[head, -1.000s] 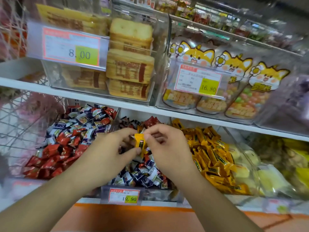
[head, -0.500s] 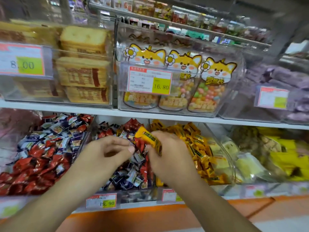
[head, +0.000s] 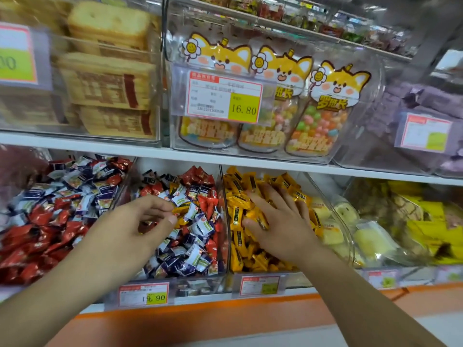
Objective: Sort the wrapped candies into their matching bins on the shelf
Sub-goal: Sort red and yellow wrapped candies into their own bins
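On the lower shelf, the clear middle bin (head: 200, 286) holds mixed red, blue-white and a few yellow wrapped candies. To its right, the yellow bin (head: 328, 196) is filled with yellow wrapped candies (head: 238, 214). My left hand (head: 135, 224) hovers over the middle bin, its thumb and forefinger pinching a yellow candy (head: 181, 209) that lies among the mixed ones. My right hand (head: 278, 219) lies flat with spread fingers on the yellow pile, holding nothing.
A left bin (head: 62, 209) holds red and blue-white candies. Bags of pale yellow sweets (head: 370, 236) sit at the right. The upper shelf carries stacked biscuit packs (head: 107, 78), fox-topped candy jars (head: 318, 116) and price tags (head: 223, 96). An orange ledge (head: 225, 309) runs below.
My right hand carried the yellow candy from the middle bin to the yellow bin and released it, now flat on the pile. My left hand reached to another yellow candy. The view shifted right.
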Tool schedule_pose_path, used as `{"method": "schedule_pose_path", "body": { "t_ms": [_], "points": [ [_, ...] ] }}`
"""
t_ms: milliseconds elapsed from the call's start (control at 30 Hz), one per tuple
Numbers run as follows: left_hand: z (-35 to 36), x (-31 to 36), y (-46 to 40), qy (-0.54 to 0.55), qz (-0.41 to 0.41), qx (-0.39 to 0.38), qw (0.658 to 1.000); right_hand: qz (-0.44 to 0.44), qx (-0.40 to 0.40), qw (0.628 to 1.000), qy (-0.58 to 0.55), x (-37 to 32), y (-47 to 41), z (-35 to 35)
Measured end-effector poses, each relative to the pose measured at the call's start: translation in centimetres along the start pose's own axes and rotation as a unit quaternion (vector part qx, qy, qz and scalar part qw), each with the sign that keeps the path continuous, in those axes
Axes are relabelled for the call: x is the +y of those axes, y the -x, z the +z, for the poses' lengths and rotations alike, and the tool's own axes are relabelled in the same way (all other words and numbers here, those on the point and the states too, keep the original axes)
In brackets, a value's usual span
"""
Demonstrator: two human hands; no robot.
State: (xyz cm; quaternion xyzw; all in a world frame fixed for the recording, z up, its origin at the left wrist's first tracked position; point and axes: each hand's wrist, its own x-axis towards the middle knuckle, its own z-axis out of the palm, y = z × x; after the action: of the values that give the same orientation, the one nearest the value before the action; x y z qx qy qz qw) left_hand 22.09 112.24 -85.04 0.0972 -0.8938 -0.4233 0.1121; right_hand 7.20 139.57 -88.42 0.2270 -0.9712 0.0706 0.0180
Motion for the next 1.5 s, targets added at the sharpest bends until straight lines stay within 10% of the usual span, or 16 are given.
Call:
{"method": "schedule_pose_path", "body": {
  "t_ms": [267, 533, 1000, 1500],
  "points": [
    [-1.7, -0.6, 0.3, -0.123, 0.015, 0.026, 0.992, 0.075, -0.018, 0.997, -0.018, 0.6, -4.6, 0.1],
    [-2.7, -1.6, -0.1, -0.192, 0.075, 0.001, 0.979, 0.041, 0.109, 0.927, -0.358, 1.4, -1.8, -3.3],
    [-3.1, -5.9, -0.5, -0.232, 0.005, -0.083, 0.969, -0.175, 0.048, 0.981, -0.067, -13.1, -3.4, -1.4],
    [-3.5, -6.0, -0.5, -0.203, 0.005, -0.088, 0.975, -0.111, -0.028, 0.992, 0.049, -15.3, -5.8, 0.2]
  ]
}}
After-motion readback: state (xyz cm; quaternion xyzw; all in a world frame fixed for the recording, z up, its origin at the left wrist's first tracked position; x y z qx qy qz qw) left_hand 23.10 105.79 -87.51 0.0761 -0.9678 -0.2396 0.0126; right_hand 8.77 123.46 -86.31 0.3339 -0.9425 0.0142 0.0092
